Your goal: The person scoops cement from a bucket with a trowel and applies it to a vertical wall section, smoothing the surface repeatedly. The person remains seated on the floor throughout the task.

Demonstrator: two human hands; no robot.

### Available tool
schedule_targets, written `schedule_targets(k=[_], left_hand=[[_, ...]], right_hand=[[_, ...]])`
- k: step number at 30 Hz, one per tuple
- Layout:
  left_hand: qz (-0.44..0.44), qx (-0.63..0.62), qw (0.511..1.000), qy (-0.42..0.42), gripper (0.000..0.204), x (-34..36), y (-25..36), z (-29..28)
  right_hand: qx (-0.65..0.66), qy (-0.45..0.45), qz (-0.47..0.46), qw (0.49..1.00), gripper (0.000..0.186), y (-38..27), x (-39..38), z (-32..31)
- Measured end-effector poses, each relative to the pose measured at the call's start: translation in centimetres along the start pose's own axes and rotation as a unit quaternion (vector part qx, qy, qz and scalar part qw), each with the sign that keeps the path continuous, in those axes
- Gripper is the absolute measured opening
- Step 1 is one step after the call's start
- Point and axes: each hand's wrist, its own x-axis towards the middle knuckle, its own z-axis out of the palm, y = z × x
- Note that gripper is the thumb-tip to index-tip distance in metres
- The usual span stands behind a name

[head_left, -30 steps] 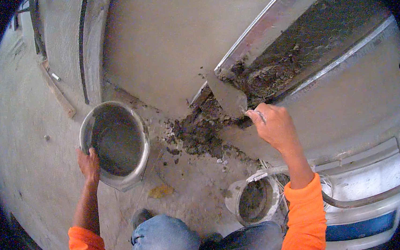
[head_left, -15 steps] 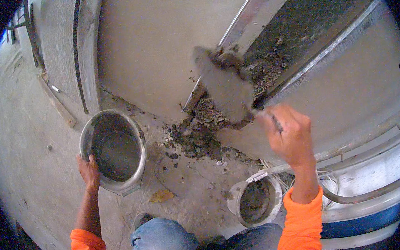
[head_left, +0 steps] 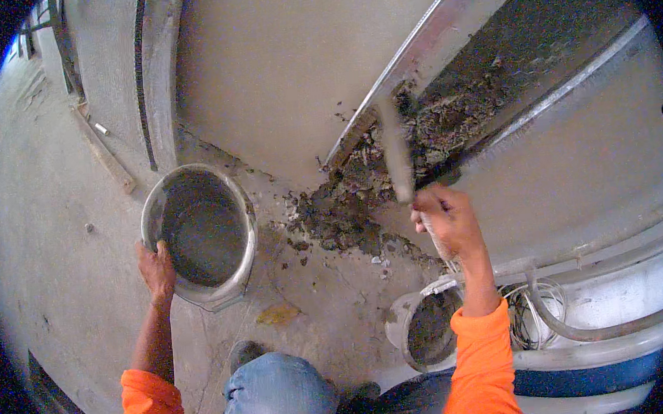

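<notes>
My left hand (head_left: 156, 267) grips the left rim of a round grey basin (head_left: 203, 240), whose inside is coated dull grey. My right hand (head_left: 449, 221) is closed on the handle of a trowel (head_left: 396, 151), its blade blurred and seen nearly edge-on, reaching up into the dark wet mortar. That mortar (head_left: 356, 217) lies in a crumbly heap at the lower end of a strip of mesh (head_left: 538, 58) between two metal edge strips (head_left: 405, 57), with smooth grey plastered surfaces (head_left: 266, 72) on either side.
A bucket (head_left: 431, 331) with grey residue stands near my knee (head_left: 280, 394), beside coiled cable (head_left: 539, 315). A curved metal rail (head_left: 614, 329) runs along the lower right. A wooden board (head_left: 105, 151) lies at upper left, with a yellowish scrap (head_left: 278, 314) below the basin.
The trowel has turned from showing its flat face to nearly edge-on, with my right hand shifting and rotating. My left hand and the basin sit slightly farther right in the view.
</notes>
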Motion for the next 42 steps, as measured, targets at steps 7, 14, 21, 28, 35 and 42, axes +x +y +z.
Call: schedule_targets(k=[7, 14, 21, 28, 35, 42], left_hand=[[0.013, -0.044, 0.999, -0.003, 0.044, 0.3, 0.1, -0.1], [0.019, -0.029, 0.999, 0.008, 0.050, 0.6, -0.8, 0.7], [0.037, -0.030, 0.999, 0.007, 0.047, 0.5, -0.9, 0.6], [0.057, -0.014, 0.998, 0.026, 0.048, 0.6, -1.4, 0.6], [-0.006, -0.014, 1.000, 0.004, 0.052, 0.9, -1.9, 1.2], [0.062, -0.039, 0.997, 0.019, 0.051, 1.0, -2.1, 1.1]], right_hand=[[-0.400, -0.012, -0.097, 0.911, 0.031, 2.2, 2.0, 2.7], [-0.445, 0.052, -0.125, 0.885, 0.030, -0.9, 1.2, -1.0], [-0.462, 0.095, -0.127, 0.873, 0.030, -5.4, 0.0, -4.6], [-0.481, 0.153, -0.144, 0.851, 0.029, -8.6, -1.1, -7.7], [-0.532, 0.226, -0.173, 0.797, 0.028, -11.3, -2.2, -8.7], [-0.304, 0.146, -0.341, 0.878, 0.030, -11.1, -4.5, -5.6]])
